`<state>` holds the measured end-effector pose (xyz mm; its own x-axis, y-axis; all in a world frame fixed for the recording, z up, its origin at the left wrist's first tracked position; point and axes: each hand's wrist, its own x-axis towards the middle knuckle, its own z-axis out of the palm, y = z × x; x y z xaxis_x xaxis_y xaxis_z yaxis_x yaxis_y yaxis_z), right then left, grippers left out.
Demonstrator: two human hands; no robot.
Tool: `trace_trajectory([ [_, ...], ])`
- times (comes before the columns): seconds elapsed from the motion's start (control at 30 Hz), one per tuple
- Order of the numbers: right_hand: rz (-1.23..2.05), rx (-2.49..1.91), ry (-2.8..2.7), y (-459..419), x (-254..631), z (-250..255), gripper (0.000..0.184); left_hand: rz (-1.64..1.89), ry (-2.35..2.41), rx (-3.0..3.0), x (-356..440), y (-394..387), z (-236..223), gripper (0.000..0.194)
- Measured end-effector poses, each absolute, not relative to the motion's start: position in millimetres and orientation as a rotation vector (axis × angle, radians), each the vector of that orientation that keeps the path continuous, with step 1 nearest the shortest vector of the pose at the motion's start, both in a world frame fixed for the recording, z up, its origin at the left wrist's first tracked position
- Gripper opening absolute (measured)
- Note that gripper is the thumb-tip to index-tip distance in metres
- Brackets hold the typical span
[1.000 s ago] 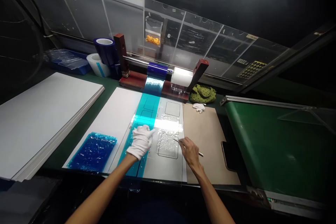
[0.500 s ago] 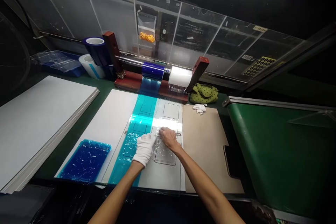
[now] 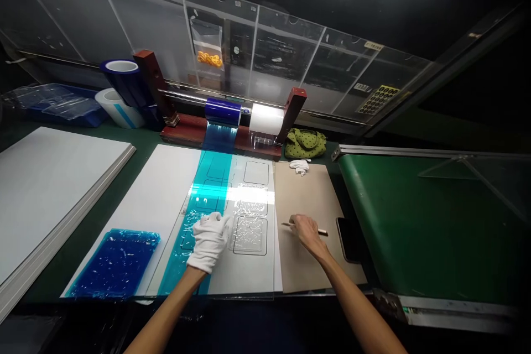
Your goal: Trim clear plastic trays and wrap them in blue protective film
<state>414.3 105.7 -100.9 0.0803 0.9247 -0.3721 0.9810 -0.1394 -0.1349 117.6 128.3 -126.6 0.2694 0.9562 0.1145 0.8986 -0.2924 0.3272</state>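
My left hand [image 3: 208, 243], in a white glove, is on the teal protective film [image 3: 172, 274], with curled fingers; what they hold, if anything, is hidden. My bare right hand [image 3: 306, 229] is over the brown board and shut on a slim craft knife [image 3: 322, 232], its pointed end facing left. The film runs down from a blue roll [image 3: 223, 112] over a white sheet [image 3: 244, 282] with black rounded outlines. Beside my left hand, a clear wrinkled piece [image 3: 249, 235] lies over one outline. A stack of dark blue film pieces [image 3: 114, 263] lies at the lower left.
A red wooden stand [image 3: 186, 131] carries the blue roll and a white roll [image 3: 266, 119]. White sheets [image 3: 62, 171] are piled at left. The brown board [image 3: 302, 271], a phone [image 3: 349, 240], a crumpled glove [image 3: 299, 166], green cloth [image 3: 305, 144] and a green belt [image 3: 415, 221] are at right.
My right hand has moved right with the craft knife, from beside my left hand to over the brown board. My left hand stays on the film. The whole view has shifted.
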Motion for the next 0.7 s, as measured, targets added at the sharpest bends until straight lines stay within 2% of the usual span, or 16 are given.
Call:
trace_trajectory([
  [0.23,-1.009,2.349,1.933,48,393,-134,0.013,0.301,1.662,2.492,126,84,-129,0.031],
  [0.5,-1.493,2.479,1.922,36,379,-163,0.010,0.201,1.630,2.521,143,58,-154,0.036],
  [0.7,-2.001,2.416,1.793,35,385,-170,0.025,0.244,1.674,2.442,146,70,-163,0.036],
])
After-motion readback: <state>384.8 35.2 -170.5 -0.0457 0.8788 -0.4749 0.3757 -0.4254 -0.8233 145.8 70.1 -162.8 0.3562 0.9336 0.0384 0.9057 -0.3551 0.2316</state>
